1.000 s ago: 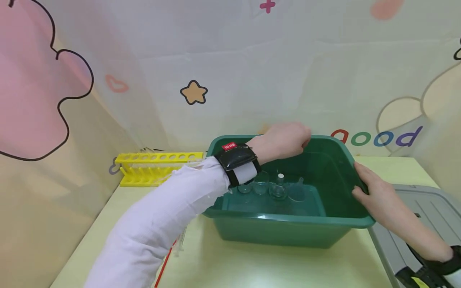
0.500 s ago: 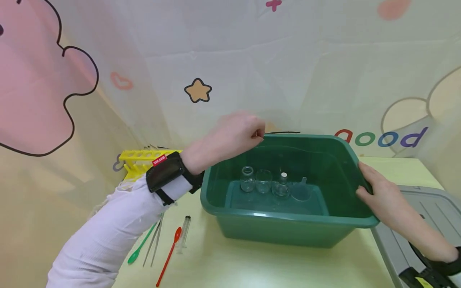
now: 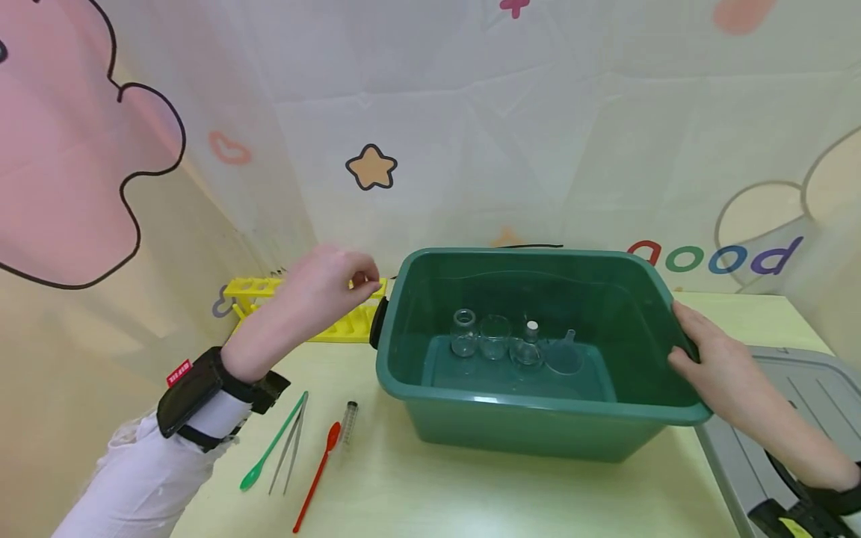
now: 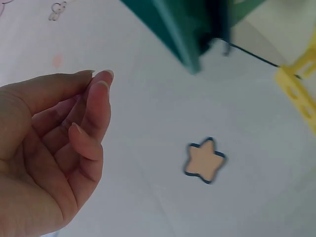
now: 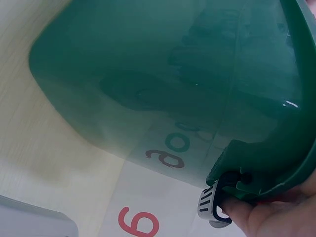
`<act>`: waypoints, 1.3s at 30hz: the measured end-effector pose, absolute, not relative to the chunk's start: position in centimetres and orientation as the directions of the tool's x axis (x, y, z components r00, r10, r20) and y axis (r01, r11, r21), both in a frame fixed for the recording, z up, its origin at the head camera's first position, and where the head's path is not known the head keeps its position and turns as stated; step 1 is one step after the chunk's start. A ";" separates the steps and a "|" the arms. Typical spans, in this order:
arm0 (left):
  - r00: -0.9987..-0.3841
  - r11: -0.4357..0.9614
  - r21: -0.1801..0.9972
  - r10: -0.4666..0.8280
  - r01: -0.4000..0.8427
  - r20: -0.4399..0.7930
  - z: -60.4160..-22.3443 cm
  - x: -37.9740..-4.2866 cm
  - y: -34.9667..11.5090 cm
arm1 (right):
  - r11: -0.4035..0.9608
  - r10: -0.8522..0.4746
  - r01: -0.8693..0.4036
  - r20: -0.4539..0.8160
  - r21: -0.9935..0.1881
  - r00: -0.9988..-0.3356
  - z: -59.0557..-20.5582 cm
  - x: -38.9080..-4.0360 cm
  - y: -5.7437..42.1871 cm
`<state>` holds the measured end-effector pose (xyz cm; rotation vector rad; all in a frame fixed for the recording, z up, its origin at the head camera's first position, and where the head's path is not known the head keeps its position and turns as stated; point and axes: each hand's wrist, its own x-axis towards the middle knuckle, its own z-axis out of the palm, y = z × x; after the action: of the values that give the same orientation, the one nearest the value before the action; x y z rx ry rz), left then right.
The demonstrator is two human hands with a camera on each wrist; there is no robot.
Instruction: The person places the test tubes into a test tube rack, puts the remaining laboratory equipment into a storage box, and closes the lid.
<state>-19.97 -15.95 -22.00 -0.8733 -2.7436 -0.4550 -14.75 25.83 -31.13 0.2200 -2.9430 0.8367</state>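
Note:
My left hand (image 3: 323, 295) hovers left of the green plastic tub (image 3: 511, 430), in front of the yellow test tube rack (image 3: 353, 323). In the left wrist view its fingers bend loosely, thumb tip against the index fingertip, with nothing between them. At the tub's right end, my right hand (image 3: 723, 366) grips the rim, fingers beneath its edge by the grey-and-black latch (image 5: 207, 202). Inside the tub stand a small glass bottle (image 3: 464, 336), a beaker (image 3: 495, 338), a round flask (image 3: 527, 351) with a white stopper, and a clear funnel-shaped piece (image 3: 563, 357).
Left of the tub lie a green spoon (image 3: 272, 444), metal tweezers (image 3: 291, 448), a red spoon (image 3: 318, 474) and a clear syringe (image 3: 348, 422). A grey lid (image 3: 797, 388) lies on the right. Behind the table hangs a printed cloth (image 3: 471, 172).
My left hand has swung left from over the tub's far rim to beside its left end, uncovering the glassware, spoons, tweezers and syringe. My right hand keeps its grip on the rim.

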 end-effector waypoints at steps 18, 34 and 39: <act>-0.948 0.872 0.394 0.319 0.291 -0.008 -31.3 -17.8 -26.3 | 0.839 -0.122 -0.173 0.132 -0.516 -0.984 -31.4 -14.8 26.3; -0.972 0.915 0.396 0.157 0.076 -0.176 -38.3 -15.8 -26.9 | 0.851 -0.124 -0.164 0.113 -0.499 -0.986 -31.2 -14.9 25.9; -0.973 0.924 0.379 0.129 0.049 -0.189 -39.1 -15.5 -26.8 | 0.850 -0.129 -0.167 0.111 -0.499 -0.985 -31.2 -14.9 26.0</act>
<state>-15.51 -26.85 -39.05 -0.1534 -3.2889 -0.6391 -14.94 26.00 -31.21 0.2365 -2.9509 0.8056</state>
